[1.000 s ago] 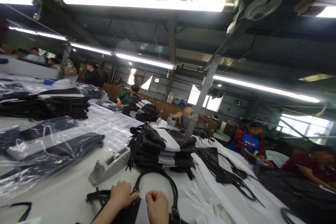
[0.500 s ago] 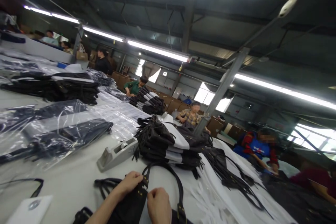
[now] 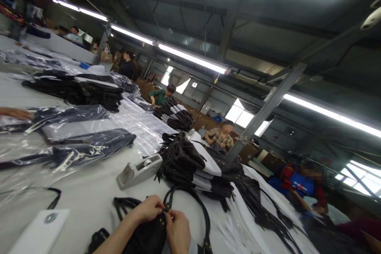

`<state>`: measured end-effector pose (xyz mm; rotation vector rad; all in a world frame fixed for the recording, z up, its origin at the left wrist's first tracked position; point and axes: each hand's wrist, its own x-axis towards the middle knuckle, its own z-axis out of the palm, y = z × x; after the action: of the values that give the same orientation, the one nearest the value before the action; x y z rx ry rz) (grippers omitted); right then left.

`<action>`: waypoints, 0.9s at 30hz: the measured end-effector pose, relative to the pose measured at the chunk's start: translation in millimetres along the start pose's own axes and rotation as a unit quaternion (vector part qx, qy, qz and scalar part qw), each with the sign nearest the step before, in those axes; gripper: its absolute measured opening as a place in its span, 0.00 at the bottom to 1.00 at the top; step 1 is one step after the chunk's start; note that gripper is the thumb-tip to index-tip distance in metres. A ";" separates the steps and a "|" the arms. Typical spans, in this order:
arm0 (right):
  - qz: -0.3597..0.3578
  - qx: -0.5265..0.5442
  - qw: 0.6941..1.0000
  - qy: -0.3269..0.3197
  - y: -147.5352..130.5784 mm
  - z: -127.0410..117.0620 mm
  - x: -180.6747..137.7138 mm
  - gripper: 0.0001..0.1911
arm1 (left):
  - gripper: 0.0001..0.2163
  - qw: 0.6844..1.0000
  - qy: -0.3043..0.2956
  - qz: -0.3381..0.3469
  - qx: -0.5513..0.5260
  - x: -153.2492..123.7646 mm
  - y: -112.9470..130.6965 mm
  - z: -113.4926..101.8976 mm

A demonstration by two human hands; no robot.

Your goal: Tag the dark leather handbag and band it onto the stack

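Observation:
A black handbag (image 3: 149,233) with yellow-gold studs lies at the table's near edge, partly hidden by my forearm. My left hand (image 3: 152,208) pinches its top edge close to the base of a strap. Right beside it, my right hand (image 3: 178,228) has thumb and fingers closed on the same edge, so the fingertips of both hands nearly meet. What small part sits between them is too small to make out. The black handle (image 3: 205,210) loops up and to the right behind my right hand.
Past the bag stand a tape dispenser (image 3: 139,170) and a stack of black bags (image 3: 190,162) with white paper bands. Plastic-wrapped bags (image 3: 89,147) lie left, where another person's hand (image 3: 14,113) reaches in. A white card (image 3: 41,232) lies near left. Co-workers sit beyond.
My right hand has moved up and left to the bag's top edge, against my left hand. Another person's hand has appeared at the left. The view has shifted slightly.

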<state>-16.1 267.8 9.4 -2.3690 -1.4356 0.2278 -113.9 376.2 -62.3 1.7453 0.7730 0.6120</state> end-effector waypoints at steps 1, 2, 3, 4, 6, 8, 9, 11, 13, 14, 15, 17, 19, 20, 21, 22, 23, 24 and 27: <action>-0.004 -0.002 1.000 -0.002 0.6 0.8 0.8 0.15 | 0.10 1.000 0.017 -0.007 0.018 1.1 -1.5 0.4; -0.009 -0.007 1.000 -0.004 0.9 0.7 1.5 0.15 | 0.09 0.999 0.032 -0.013 0.034 1.7 -2.5 0.8; -0.015 -0.015 1.000 -0.007 1.1 -0.4 2.1 0.15 | 0.08 0.998 0.046 -0.016 0.049 1.7 -2.9 1.0; -0.025 -0.028 0.999 -0.010 1.2 -2.8 2.5 0.15 | 0.07 0.996 0.059 -0.017 0.061 1.0 -2.7 0.8; -0.054 -0.065 0.996 -0.024 2.1 -11.1 2.8 0.15 | 0.06 0.993 0.085 -0.013 0.076 -1.8 -0.9 -0.8; -0.079 -0.096 0.991 -0.047 4.8 -22.5 3.1 0.14 | 0.06 0.991 0.111 -0.002 0.077 -5.9 2.3 -3.7; -0.088 -0.101 0.989 -0.057 7.0 -28.3 3.5 0.14 | 0.07 0.990 0.123 0.006 0.071 -8.0 4.2 -5.2; -0.101 -0.083 0.990 -0.060 12.1 -37.5 5.2 0.14 | 0.09 0.988 0.142 0.020 0.049 -12.0 8.2 -7.5; -0.111 -0.038 0.992 -0.033 17.0 -41.0 7.7 0.14 | 0.09 0.988 0.153 0.029 0.014 -15.0 12.2 -7.6; -0.109 -0.006 0.994 -0.019 19.1 -39.9 8.8 0.14 | 0.09 0.987 0.155 0.031 -0.007 -15.9 14.0 -6.4; -0.101 0.034 0.994 -0.014 20.9 -36.6 9.4 0.14 | 0.09 0.987 0.156 0.032 -0.031 -16.3 15.7 -4.4; -0.075 0.130 0.988 -0.047 24.3 -24.4 8.1 0.13 | 0.10 0.984 0.150 0.025 -0.092 -16.1 18.6 1.5; -0.059 0.206 0.969 -0.123 27.5 -8.4 3.4 0.09 | 0.11 0.977 0.136 0.008 -0.163 -14.9 20.9 7.8; -0.058 0.226 0.961 -0.148 28.9 -1.1 0.4 0.09 | 0.12 0.972 0.129 -0.003 -0.197 -14.3 21.8 10.3; -0.062 0.229 0.960 -0.151 29.7 4.4 -2.5 0.14 | 0.12 0.966 0.121 -0.014 -0.227 -14.0 22.8 12.0; -0.068 0.219 0.965 -0.129 29.8 7.4 -4.8 0.18 | 0.13 0.960 0.115 -0.024 -0.254 -14.0 23.6 12.9; -0.075 0.203 0.973 -0.087 28.9 7.7 -6.0 0.22 | 0.13 0.954 0.109 -0.030 -0.277 -14.3 24.5 13.0; -0.083 0.187 0.978 -0.037 26.8 5.5 -6.1 0.23 | 0.13 0.949 0.104 -0.032 -0.295 -15.0 25.3 12.5; -0.107 0.184 0.976 0.031 15.1 -8.6 0.0 0.18 | 0.13 0.941 0.094 -0.013 -0.323 -18.1 27.1 9.5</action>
<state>-1.0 259.6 11.5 -1.8954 -1.4615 0.3272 -113.4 351.0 -39.6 1.0801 0.6265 0.9054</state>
